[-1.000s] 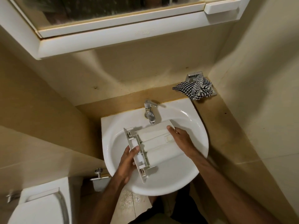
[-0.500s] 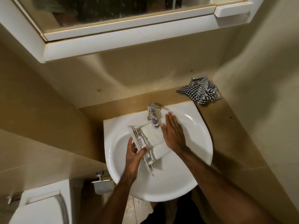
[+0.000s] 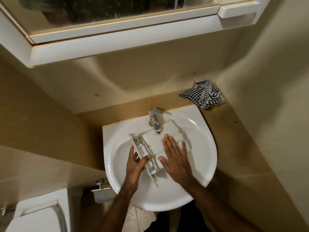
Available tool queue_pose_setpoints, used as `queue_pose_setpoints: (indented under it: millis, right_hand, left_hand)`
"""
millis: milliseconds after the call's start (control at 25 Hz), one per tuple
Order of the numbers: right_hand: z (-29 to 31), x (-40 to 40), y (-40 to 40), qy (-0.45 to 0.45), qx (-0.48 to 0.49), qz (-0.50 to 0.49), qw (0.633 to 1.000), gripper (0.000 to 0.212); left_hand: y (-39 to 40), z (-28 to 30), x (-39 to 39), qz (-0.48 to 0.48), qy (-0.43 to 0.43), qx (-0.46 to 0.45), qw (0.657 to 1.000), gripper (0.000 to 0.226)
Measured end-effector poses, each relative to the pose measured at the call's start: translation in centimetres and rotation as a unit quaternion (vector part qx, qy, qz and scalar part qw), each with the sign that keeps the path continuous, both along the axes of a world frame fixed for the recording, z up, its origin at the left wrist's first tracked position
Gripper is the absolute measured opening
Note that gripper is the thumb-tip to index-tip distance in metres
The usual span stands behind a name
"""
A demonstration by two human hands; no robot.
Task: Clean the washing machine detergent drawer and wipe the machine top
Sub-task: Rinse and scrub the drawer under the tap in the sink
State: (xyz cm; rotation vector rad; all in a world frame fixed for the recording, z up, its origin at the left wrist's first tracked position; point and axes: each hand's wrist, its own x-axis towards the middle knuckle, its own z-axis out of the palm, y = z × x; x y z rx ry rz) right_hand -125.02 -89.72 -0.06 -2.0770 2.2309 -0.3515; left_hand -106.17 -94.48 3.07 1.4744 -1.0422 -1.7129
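Note:
The white detergent drawer lies upside down in the white basin, its far end under the chrome tap. My left hand grips the drawer's front panel at its left edge, thumb on top and fingers behind. My right hand lies flat on the drawer's smooth underside with straight, spread fingers. No running water is visible. A black-and-white checked cloth sits crumpled on a metal holder at the back right.
A mirror cabinet overhangs the basin. Beige tiled walls close in on both sides. A white toilet cistern stands at lower left, with a metal paper holder beside the basin.
The drawer has been pushed further under the tap. My right hand went from holding the drawer's far corner to lying flat on its underside, sliding back toward me.

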Motion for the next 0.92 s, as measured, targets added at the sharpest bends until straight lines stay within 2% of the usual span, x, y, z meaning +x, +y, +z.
queue_pose_setpoints:
  millis: [160,240,280,400,640,720,800,920]
  right_hand:
    - [0.7,0.8,-2.2,-0.064,0.001,-0.170,0.983,0.070]
    - [1.1,2.0,-2.1,-0.075,-0.010,-0.200,0.977,0.068]
    - [1.1,2.5,-1.6,-0.059,-0.018,-0.172,0.983,0.066]
    - [0.9,3.1,0.1,0.029,-0.033,0.031,0.999,0.060]
    - [1.3,-0.5,1.9,0.077,0.017,0.170,0.982,0.059]
    - [0.9,-2.6,3.6,0.082,0.037,0.148,0.985,0.064]
    - [0.9,-3.6,4.4,0.065,0.054,0.082,0.993,0.069]
    - [1.0,-2.1,4.3,-0.037,0.034,-0.006,0.999,0.072]
  left_hand:
    - [1.0,0.3,-0.8,0.009,0.005,0.011,1.000,0.081]
    - [0.9,0.4,-1.0,0.008,0.005,0.017,1.000,0.078]
    - [0.9,0.4,-0.9,0.007,0.007,0.020,1.000,0.079]
    - [0.8,0.7,-0.6,-0.003,0.011,0.019,1.000,0.083]
    - [0.8,0.9,-0.3,-0.010,0.006,0.015,1.000,0.077]
    - [0.6,0.7,0.0,-0.012,0.004,0.021,1.000,0.075]
    - [0.4,0.7,0.0,-0.011,-0.001,0.028,1.000,0.076]
    - [0.5,0.8,-0.3,-0.004,0.000,0.034,0.999,0.079]
